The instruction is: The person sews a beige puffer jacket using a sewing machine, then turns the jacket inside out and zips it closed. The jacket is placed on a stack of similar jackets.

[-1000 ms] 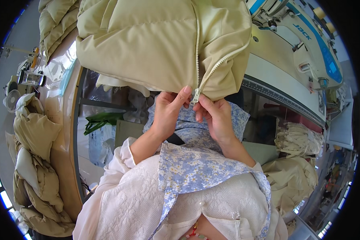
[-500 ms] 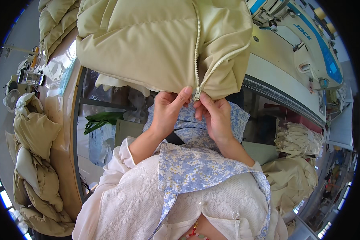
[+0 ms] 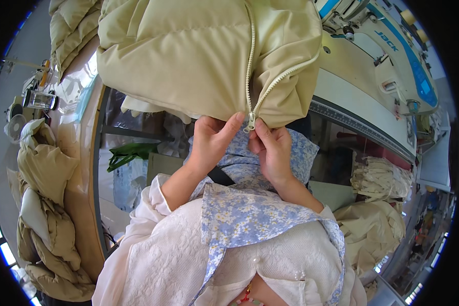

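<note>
The left hand (image 3: 211, 143) and right hand (image 3: 274, 148) are closing thumb-to-finger on the hem of the beige padded jacket (image 3: 178, 76), flanking the zip slider (image 3: 251, 118). The jacket is lying just ahead; keeping both zip edges level and gently taut seems wise.

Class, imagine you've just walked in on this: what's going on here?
A person is holding a beige jacket at its lower edge, the left hand and right hand on either side of the zip slider. The slider sits at the bottom, and the two rows of teeth spread apart above it. A sewing machine stands on the right.
</note>
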Demonstrator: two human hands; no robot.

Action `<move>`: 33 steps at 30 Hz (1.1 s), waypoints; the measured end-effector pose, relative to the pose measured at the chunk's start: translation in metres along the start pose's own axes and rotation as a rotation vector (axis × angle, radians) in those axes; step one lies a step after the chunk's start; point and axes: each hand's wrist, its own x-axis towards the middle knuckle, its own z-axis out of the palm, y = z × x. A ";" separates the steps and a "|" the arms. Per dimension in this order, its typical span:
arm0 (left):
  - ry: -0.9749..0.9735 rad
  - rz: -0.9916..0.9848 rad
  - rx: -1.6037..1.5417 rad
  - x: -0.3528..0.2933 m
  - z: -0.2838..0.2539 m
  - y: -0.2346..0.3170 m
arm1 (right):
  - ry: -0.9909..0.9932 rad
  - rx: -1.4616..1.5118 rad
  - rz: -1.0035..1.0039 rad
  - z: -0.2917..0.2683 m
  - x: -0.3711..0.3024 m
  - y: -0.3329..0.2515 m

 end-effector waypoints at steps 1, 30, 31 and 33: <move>-0.021 -0.073 -0.101 0.001 -0.001 -0.001 | -0.028 -0.004 0.011 -0.005 0.001 -0.001; -0.067 -0.141 -0.315 0.003 0.007 0.002 | -0.021 -0.015 0.003 0.003 0.003 -0.008; -0.081 -0.133 -0.317 0.003 0.007 0.001 | -0.027 -0.009 0.000 0.002 0.003 -0.008; -0.059 -0.079 -0.277 0.000 0.010 -0.006 | -0.032 0.018 -0.012 0.003 0.003 -0.006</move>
